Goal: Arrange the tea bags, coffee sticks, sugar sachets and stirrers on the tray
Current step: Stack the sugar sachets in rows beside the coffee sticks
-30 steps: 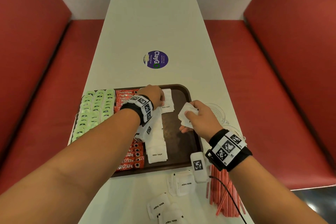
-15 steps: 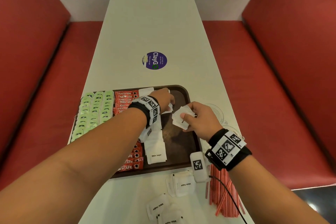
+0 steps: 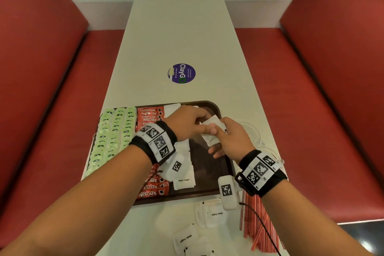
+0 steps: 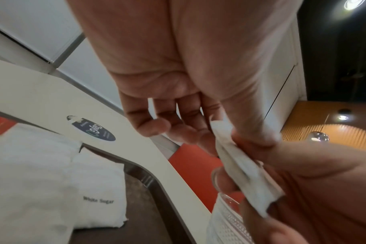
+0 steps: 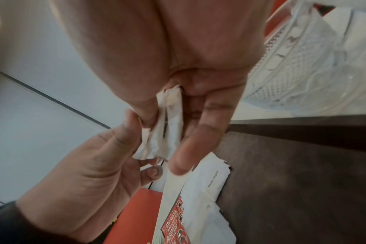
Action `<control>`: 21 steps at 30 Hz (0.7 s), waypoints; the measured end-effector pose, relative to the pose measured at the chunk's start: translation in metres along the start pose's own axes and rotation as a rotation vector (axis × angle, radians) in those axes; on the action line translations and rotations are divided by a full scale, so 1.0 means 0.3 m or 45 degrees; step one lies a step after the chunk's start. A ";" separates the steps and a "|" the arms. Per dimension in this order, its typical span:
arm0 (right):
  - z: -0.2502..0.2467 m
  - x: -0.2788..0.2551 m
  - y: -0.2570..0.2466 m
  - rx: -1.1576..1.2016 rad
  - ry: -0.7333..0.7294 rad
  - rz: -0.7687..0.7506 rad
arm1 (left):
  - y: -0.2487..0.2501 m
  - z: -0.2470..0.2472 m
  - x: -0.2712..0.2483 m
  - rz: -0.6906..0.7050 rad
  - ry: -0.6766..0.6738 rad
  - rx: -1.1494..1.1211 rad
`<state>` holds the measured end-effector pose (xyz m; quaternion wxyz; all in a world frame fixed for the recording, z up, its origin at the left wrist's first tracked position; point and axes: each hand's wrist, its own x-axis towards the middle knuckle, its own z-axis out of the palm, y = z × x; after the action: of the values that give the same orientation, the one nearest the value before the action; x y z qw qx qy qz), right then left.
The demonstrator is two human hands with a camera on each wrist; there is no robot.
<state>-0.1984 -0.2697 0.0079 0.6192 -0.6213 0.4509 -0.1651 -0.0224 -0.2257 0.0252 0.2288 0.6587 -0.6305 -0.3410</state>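
A dark brown tray [image 3: 209, 170] holds green tea bags [image 3: 112, 135] at its left, red coffee sticks [image 3: 150, 117] beside them, then a column of white sugar sachets [image 3: 184, 181]. Above the tray's bare right part my two hands meet. My right hand [image 3: 220, 131] grips a small bunch of sugar sachets [image 3: 215, 121] between thumb and fingers. My left hand [image 3: 199, 122] pinches the same bunch [image 5: 163, 135] from the left, its thumb on the paper [image 4: 240, 166]. Loose sachets [image 3: 212, 213] and red-striped stirrers [image 3: 255, 224] lie on the table near me.
Patterned clear glass dishes [image 3: 252, 134] stand right of the tray, close under my right hand. A round purple sticker [image 3: 181, 73] marks the long white table beyond. Red benches [image 3: 311, 110] run along both sides.
My left hand has left the sachet column and moved right to the bunch in my right hand. The right hand has shifted slightly left and farther over the tray.
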 end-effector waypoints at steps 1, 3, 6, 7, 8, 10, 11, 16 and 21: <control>0.001 0.002 0.001 -0.016 0.000 -0.011 | -0.006 0.009 -0.009 0.002 0.035 -0.007; 0.005 0.005 0.005 -0.064 0.003 -0.049 | -0.019 0.020 -0.022 -0.012 0.117 -0.040; 0.004 0.005 0.009 -0.150 0.000 -0.104 | -0.041 0.026 -0.033 -0.047 0.157 -0.058; 0.003 0.004 0.010 -0.184 -0.008 -0.122 | -0.048 0.028 -0.036 -0.053 0.164 -0.066; 0.001 0.004 0.011 -0.217 -0.015 -0.137 | -0.055 0.029 -0.036 -0.056 0.172 -0.074; -0.001 0.003 0.012 -0.267 -0.021 -0.152 | -0.059 0.027 -0.036 -0.064 0.166 -0.072; -0.002 0.003 0.013 -0.285 -0.019 -0.155 | -0.058 0.025 -0.034 -0.065 0.151 -0.058; -0.007 0.009 0.009 -0.286 -0.002 -0.147 | -0.044 -0.005 -0.017 -0.025 0.066 0.029; -0.026 0.010 0.014 -0.265 0.019 -0.090 | -0.067 -0.048 0.035 -0.173 0.314 0.007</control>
<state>-0.2043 -0.2762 0.0043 0.5418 -0.6964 0.4481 -0.1437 0.0015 -0.2359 0.0185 0.2794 0.7373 -0.5525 -0.2704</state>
